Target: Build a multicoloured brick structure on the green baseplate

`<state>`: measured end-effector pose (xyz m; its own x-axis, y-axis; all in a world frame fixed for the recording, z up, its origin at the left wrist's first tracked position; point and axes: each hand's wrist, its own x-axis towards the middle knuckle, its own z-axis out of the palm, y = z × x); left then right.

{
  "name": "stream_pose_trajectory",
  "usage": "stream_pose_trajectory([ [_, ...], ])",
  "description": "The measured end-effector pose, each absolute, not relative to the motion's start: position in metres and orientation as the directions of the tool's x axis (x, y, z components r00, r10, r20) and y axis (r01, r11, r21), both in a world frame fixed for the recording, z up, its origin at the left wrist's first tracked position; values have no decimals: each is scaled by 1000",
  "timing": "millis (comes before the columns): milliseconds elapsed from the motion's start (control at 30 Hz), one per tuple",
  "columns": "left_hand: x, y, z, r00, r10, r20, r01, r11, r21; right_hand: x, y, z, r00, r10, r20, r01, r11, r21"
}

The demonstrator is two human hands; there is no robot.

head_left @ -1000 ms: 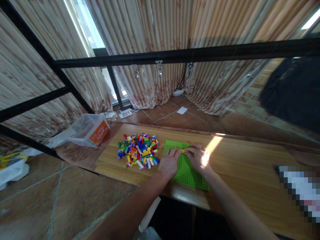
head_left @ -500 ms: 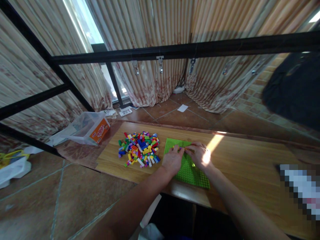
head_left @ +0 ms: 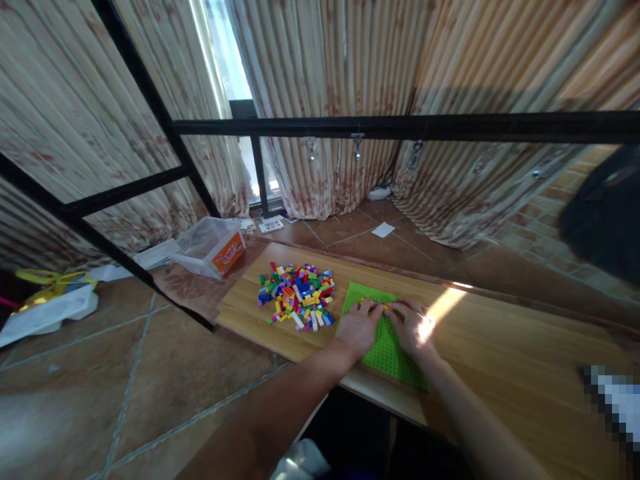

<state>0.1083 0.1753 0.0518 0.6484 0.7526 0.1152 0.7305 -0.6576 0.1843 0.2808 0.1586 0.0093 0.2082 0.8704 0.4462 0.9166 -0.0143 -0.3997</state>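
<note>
Bricks (head_left: 381, 307) are seen near the far edge of the plate (head_left: 387, 353), on the bench (head_left: 500, 353). Left hand (head_left: 359, 330) and right hand (head_left: 411, 325) are placed at them, fingers bent; gripped or merely pressed, cannot be told. Bricks should be squared up first, then pressed straight down evenly, plate held flat.

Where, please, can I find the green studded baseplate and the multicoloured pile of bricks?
Green studded baseplate (head_left: 388, 345), head view: bare studs near its middle.
Multicoloured pile of bricks (head_left: 300, 295), head view: bricks at its centre.
</note>
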Motion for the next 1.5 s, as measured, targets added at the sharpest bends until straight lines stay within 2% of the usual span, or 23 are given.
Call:
stream_pose_trajectory([
  [100, 106, 173, 45, 630, 761, 156, 726, -648, 229, 279, 156, 5, 195, 844, 499, 911, 33, -412],
  [233, 103, 171, 38, 561, 803, 201, 731, -595, 334, 284, 153, 2, 219, 776, 591, 853, 142, -502],
  [367, 102, 171, 35, 463, 864, 198, 749, -501, 433, 289, 150, -1, 285, 726, 626, 829, 140, -541],
  [467, 103, 171, 35, 457, 866, 202, 736, -496, 461, 290, 150, -2, 288, 713, 640, 826, 153, -542],
  [800, 105, 174, 34, 479, 860, 178, 757, -507, 412, 286, 155, -5, 164, 749, 642, 883, 179, -435],
  [1033, 109, 175, 35, 519, 848, 107, 787, -523, 328, 291, 157, -12, 146, 764, 628, 897, 165, -410],
  [1200, 112, 172, 40, 520, 849, 88, 792, -519, 323, 289, 158, -8, 97, 754, 650, 906, 203, -372],
  [1367, 99, 168, 56, 477, 870, 125, 781, -484, 395, 303, 153, -14, 40, 743, 668, 913, 244, -327],
  [1433, 81, 174, 67, 416, 890, 188, 775, -455, 438, 315, 148, -18, 20, 752, 659, 927, 233, -294],
  [1500, 57, 186, 81, 305, 919, 248, 818, -386, 426, 326, 142, -21, 22, 779, 626, 938, 201, -282],
])
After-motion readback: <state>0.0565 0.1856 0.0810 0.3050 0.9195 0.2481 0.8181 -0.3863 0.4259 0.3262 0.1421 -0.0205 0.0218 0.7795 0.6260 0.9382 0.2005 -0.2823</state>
